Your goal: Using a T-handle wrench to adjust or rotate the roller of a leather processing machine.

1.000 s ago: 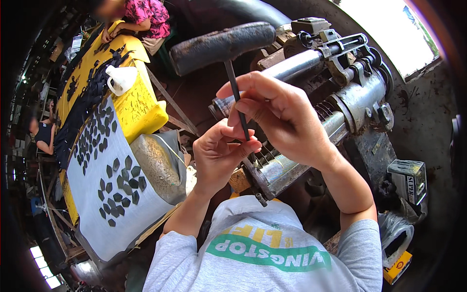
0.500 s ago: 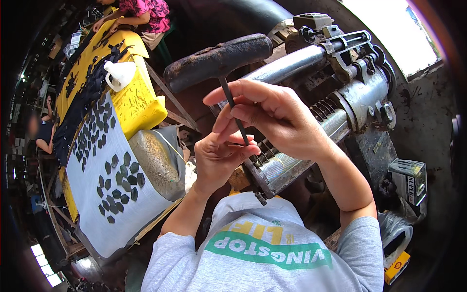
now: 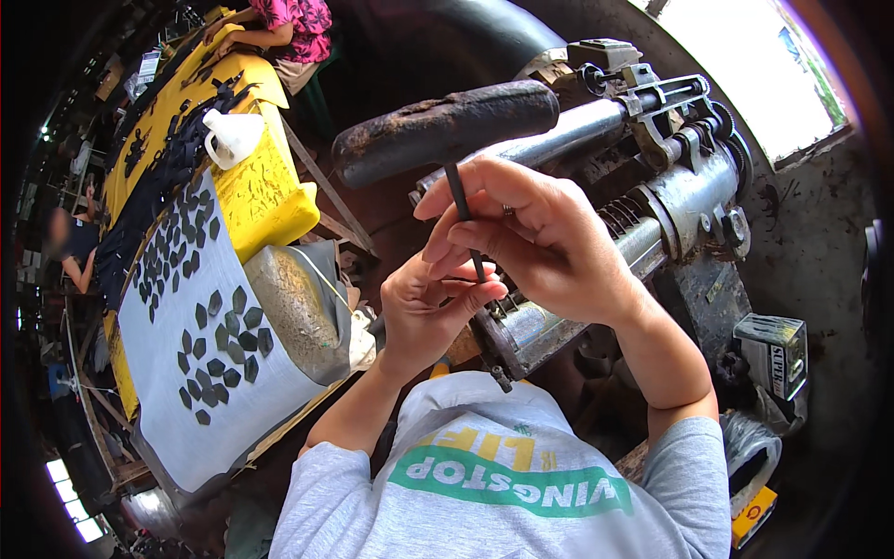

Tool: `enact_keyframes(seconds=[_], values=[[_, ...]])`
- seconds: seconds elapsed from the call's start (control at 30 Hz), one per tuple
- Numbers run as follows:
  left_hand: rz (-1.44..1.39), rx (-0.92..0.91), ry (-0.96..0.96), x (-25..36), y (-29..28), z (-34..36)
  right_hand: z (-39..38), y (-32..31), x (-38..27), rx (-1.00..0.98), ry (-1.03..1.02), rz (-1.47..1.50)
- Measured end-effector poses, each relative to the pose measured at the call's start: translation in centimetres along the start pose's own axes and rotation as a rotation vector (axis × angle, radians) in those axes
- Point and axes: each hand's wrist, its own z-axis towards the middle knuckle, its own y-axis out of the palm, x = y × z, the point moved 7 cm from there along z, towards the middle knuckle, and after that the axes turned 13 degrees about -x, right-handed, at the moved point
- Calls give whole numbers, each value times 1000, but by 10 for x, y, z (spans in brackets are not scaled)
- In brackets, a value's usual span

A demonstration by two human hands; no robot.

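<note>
A dark T-shaped tool is held upright in front of me. Its thick, worn, rounded bar (image 3: 447,130) is on top, and a thin black shaft (image 3: 456,194) runs down from it. My right hand (image 3: 540,228) has thumb and fingers closed around the middle of the shaft. Lower down, my left hand (image 3: 430,303) pinches near the shaft's bottom end, its fingertips close to the right hand's. What the tip touches, if anything, cannot be made out. Just behind and right of my hands lies a metal roller machine (image 3: 549,321).
At left, a white sheet (image 3: 270,410) carries several dark pentagonal pieces (image 3: 237,300). Beyond it are a yellow-covered table (image 3: 261,219) and a white jug (image 3: 233,138). Other people stand along it, one in a pink patterned shirt (image 3: 298,28). A metal tin (image 3: 773,354) stands right.
Both my hands and the T-shaped tool have shifted slightly right and down together. The grip looks the same. The background has moved slightly left.
</note>
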Motion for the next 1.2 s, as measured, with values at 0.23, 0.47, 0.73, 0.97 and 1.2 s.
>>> enact_keyframes(seconds=[0.23,0.47,0.73,0.97,1.2], values=[[15,-46,-13,2,5,4,-7,-7,1,75,-20,16],[108,-126,47,6,3,8,-6,-11,7,81,6,41],[63,-96,42,5,3,9,-3,-10,5,64,31,-2],[54,-45,0,3,2,5,4,-12,9,44,8,36],[52,5,-68,3,0,5,7,-12,9,50,-14,69]])
